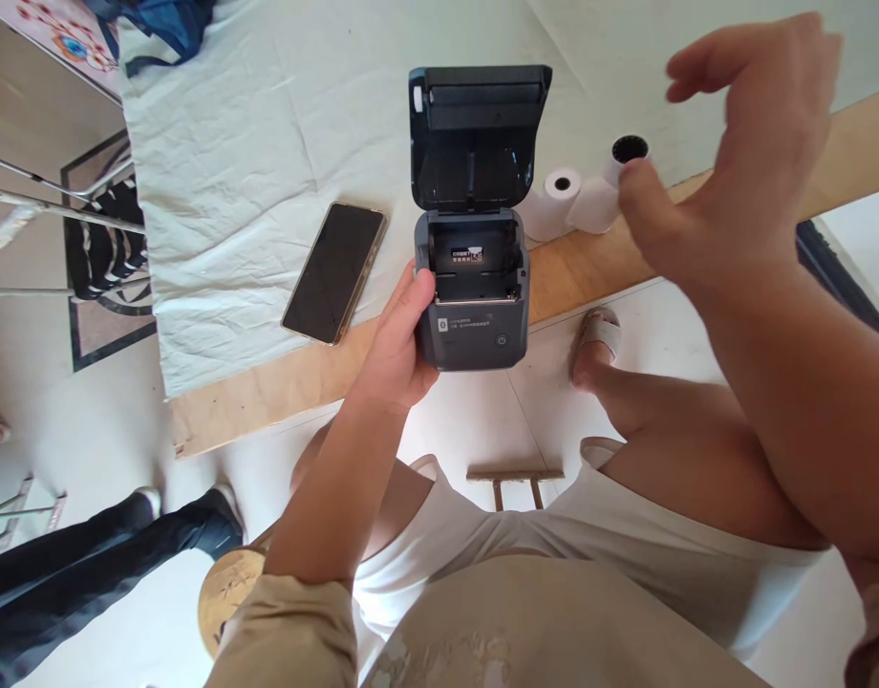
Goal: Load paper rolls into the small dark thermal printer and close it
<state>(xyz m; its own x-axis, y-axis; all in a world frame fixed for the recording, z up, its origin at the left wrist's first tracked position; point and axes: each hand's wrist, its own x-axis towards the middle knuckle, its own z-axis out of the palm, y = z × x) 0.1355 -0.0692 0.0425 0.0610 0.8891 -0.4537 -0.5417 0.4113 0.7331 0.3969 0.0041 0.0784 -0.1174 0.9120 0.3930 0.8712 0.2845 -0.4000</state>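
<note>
The small white label inside the printer [472,287] cannot be read, and the far paper roll [626,153] is partly hidden by the right hand [740,143]. The printer is dark grey, its lid swung upright, its paper bay bare; it is placed at the table edge [267,397], beside a phone [334,272]. It is gripped at its side by the left hand [400,344]. The right hand is raised above the rolls, fingers spread loosely, nothing held. A nearer roll [558,201] stands on end.

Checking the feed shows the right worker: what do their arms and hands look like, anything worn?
Both hands, left hand and right hand, are bare: no gloves, rings or watch visible. Forearms are uncovered. A short beige sleeve covers the left upper arm; a similar sleeve edge shows at the right.
</note>
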